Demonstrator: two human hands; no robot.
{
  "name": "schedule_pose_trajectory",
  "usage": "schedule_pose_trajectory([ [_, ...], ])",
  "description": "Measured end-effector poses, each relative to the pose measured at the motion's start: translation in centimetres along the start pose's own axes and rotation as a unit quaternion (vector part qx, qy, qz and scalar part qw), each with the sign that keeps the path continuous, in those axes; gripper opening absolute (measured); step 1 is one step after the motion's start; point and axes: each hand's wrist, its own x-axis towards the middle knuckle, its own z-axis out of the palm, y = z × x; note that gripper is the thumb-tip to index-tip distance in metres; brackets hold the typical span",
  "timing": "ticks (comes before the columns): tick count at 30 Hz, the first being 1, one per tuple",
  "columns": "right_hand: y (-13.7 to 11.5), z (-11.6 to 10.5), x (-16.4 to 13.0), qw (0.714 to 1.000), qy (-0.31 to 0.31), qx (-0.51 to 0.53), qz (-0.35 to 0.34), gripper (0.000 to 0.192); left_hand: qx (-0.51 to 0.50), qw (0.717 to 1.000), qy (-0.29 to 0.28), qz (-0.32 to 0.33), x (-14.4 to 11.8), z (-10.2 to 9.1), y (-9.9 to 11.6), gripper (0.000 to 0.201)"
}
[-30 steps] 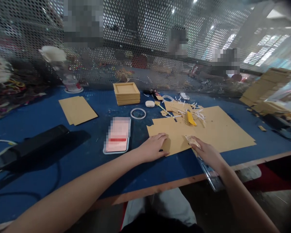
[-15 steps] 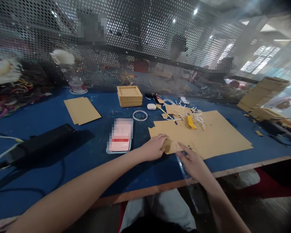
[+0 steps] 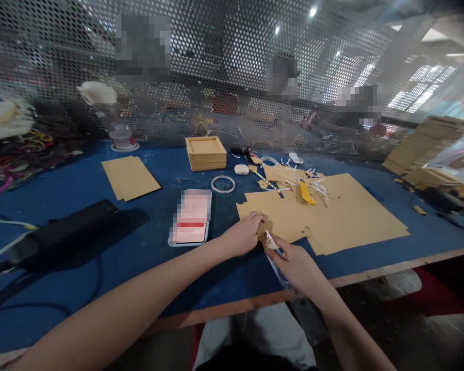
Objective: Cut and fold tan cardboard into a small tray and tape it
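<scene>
Around our work, the blue surface (image 3: 139, 288) was busy: a phone (image 3: 189, 221) lay just beside our left forearm, with a pale ring (image 3: 223, 184) behind it and a small white case (image 3: 241, 169) farther back. A stack of shallow tan frames (image 3: 206, 153) stood near the perforated screen (image 3: 224, 62); to its left we had two overlapping tan rectangles (image 3: 133, 178) and, nearer us, a long black object (image 3: 67, 226) with a cable. White scraps (image 3: 321, 189) and a yellow piece (image 3: 306, 195) cluttered the back of the cardboard, covering part of it, while larger tan sheets (image 3: 359, 216) spread to the right. The cardboard sheet (image 3: 278, 216) itself lay in front of us, flat, tan and plain, its left edge notched. Our left hand (image 3: 249, 234) rested at its near left part with fingers bent; we could not tell whether they pinched it. Our right hand (image 3: 297, 265) grasped a clear ruler (image 3: 294, 296), long and see-through, its tip at the sheet's near edge and its other end slanting out past the surface's wooden rim.
</scene>
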Motion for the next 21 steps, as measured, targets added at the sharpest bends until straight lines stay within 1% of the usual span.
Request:
schedule_pose_trajectory([
  [2,-0.2,-0.2,-0.1,1.0,0.003,-0.007,0.011,0.039,0.019,1.0,-0.005,0.009,0.0,-0.1,0.1,0.045],
  [5,-0.5,-0.7,-0.4,0.998,0.005,-0.031,0.049,0.04,0.055,0.998,-0.011,0.018,0.0,-0.2,0.4,0.041],
  [8,-0.3,-1.0,-0.5,0.995,0.006,-0.051,0.08,0.042,0.087,0.996,-0.022,0.019,-0.1,-0.2,0.8,0.043],
  [10,0.1,-1.0,-0.5,0.995,0.011,-0.043,0.086,0.042,0.098,0.995,-0.027,0.021,-0.1,-0.1,0.9,0.045],
  [13,1.4,-0.8,-0.3,0.995,0.016,-0.039,0.09,0.041,0.101,0.994,-0.028,0.023,-0.2,0.0,0.9,0.047],
  [15,2.5,-0.8,-0.1,0.993,0.024,-0.055,0.099,0.041,0.102,0.994,-0.029,0.02,-0.3,0.0,0.9,0.048],
  [19,5.4,-1.9,0.1,0.982,0.088,-0.1,0.131,0.042,0.11,0.993,-0.033,0.022,-0.3,-0.2,1.0,0.047],
  [21,6.8,-2.7,0.1,0.976,0.107,-0.112,0.152,0.043,0.107,0.993,-0.036,0.025,-0.4,-0.2,1.1,0.048],
])
